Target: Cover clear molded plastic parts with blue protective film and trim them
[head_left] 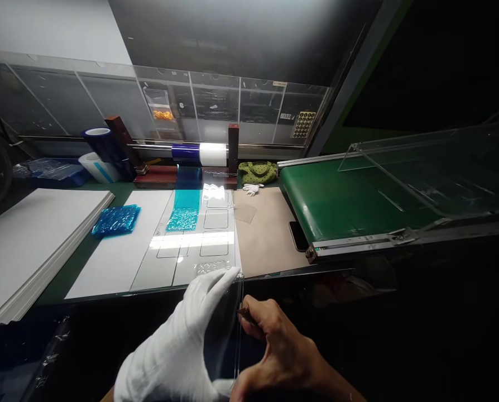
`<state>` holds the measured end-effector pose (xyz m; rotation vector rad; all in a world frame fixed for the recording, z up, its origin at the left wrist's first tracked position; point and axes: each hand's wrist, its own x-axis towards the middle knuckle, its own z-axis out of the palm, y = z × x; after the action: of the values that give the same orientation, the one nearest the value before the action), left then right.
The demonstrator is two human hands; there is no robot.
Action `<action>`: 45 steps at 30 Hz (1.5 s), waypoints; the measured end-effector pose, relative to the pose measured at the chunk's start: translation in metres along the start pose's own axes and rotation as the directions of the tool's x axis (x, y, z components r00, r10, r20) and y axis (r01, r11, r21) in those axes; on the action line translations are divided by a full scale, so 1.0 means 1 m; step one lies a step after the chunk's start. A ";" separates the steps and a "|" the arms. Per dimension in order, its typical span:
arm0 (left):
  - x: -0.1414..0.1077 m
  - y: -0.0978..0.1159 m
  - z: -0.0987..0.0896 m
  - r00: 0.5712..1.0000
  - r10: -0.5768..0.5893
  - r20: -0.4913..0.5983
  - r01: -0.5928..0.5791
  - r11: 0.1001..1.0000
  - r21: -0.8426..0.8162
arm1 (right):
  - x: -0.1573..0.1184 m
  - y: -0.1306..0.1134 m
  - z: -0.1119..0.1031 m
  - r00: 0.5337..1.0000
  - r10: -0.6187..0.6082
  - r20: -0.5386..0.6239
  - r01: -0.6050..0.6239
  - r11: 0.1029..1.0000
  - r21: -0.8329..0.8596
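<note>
My left hand (186, 335), in a white glove, grips a clear thin sheet (222, 340) that stands on edge at the front of the table. Its fingertips reach the sheet's top corner. Bare and curled, my right hand (278, 340) is at the right side of that sheet. Pinched in its fingers is a small dark brown piece (248, 316), close to the sheet's edge; its kind cannot be made out. Just beyond my hands, a clear plate (149, 273) with outlined rectangles lies on white paper. Blue film (187, 192) runs down onto this plate.
A roller stand (233, 148) carries blue and white film rolls. Stacked white sheets (44, 234) and crumpled blue film (115, 219) lie left. Brown paper (270, 240), a phone (298, 236) and a green conveyor belt (350, 195) are right. A clear cover (442, 167) overhangs the belt.
</note>
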<state>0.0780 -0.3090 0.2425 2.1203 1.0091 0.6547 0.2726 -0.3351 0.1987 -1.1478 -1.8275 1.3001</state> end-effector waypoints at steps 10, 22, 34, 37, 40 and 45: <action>0.011 0.009 -0.005 0.990 -0.010 0.138 0.033 0.985 -0.170 | -0.007 -0.001 0.004 0.994 0.106 -0.027 -0.105 0.994 0.016; 0.002 -0.034 0.005 0.952 -0.088 -0.295 0.197 0.909 0.366 | 0.048 0.060 -0.028 0.941 -0.053 -0.333 -0.070 0.936 -0.346; -0.024 -0.098 0.021 0.901 -0.333 0.279 0.181 -0.297 -0.938 | 0.126 0.132 -0.055 0.984 0.022 -0.178 -0.154 0.611 -0.776; -0.019 -0.108 0.029 0.903 -0.313 0.294 0.151 -0.409 -0.900 | 0.120 0.075 -0.024 0.978 -0.208 0.001 0.150 0.698 -0.700; -0.012 -0.114 0.035 0.922 -0.257 0.289 0.145 -0.464 -0.874 | 0.117 0.030 0.007 0.922 -0.335 0.197 0.383 0.707 -0.595; 0.001 -0.116 0.041 0.951 -0.211 0.226 0.103 -0.472 -0.876 | 0.123 0.018 0.032 0.888 -0.322 0.328 0.457 0.688 -0.564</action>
<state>0.0530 -0.2703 0.1285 0.1252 0.2541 0.8937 0.1964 -0.2349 0.1710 -0.8541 -2.6071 0.5624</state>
